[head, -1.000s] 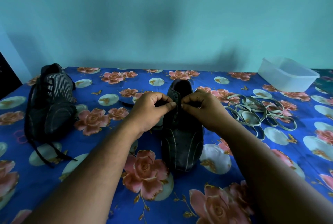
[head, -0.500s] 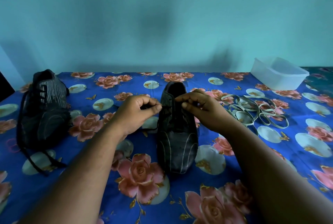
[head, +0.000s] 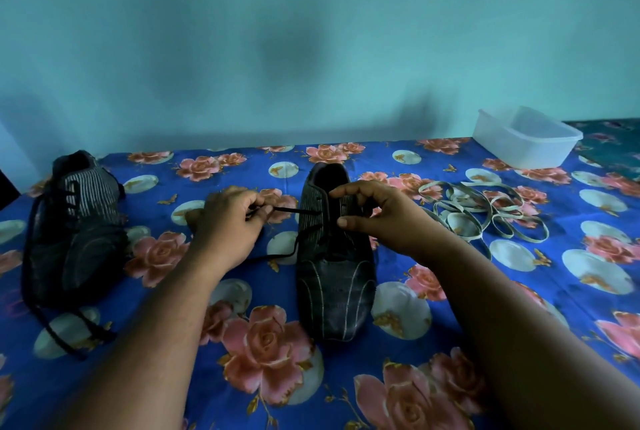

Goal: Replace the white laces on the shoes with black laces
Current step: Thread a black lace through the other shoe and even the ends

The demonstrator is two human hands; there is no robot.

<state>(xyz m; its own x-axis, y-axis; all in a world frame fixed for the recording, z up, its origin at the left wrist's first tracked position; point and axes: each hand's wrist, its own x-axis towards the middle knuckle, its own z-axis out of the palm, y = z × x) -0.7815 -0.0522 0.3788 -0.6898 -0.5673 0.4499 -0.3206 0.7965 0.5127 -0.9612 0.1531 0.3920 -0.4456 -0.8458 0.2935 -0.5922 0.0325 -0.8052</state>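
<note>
A dark shoe [head: 334, 284] with pale stripes lies in the middle of the floral cloth, toe toward me. A black lace [head: 298, 210] runs taut from its upper eyelets out to the left, where my left hand [head: 228, 221] pinches it. My right hand [head: 377, 218] hovers over the shoe's right side, fingers curled on the lace's other end by the eyelets. A second dark shoe [head: 76, 232] sits at the left with black laces threaded and their ends trailing toward me. The loose white laces [head: 485, 211] lie in a heap to the right.
A translucent plastic tub [head: 526, 138] stands at the back right corner. The blue floral tablecloth [head: 571, 273] covers the whole table, which ends at a teal wall behind.
My hands have drawn apart: the left one has moved left, pulling the black lace out sideways from the shoe. The view has shifted slightly.
</note>
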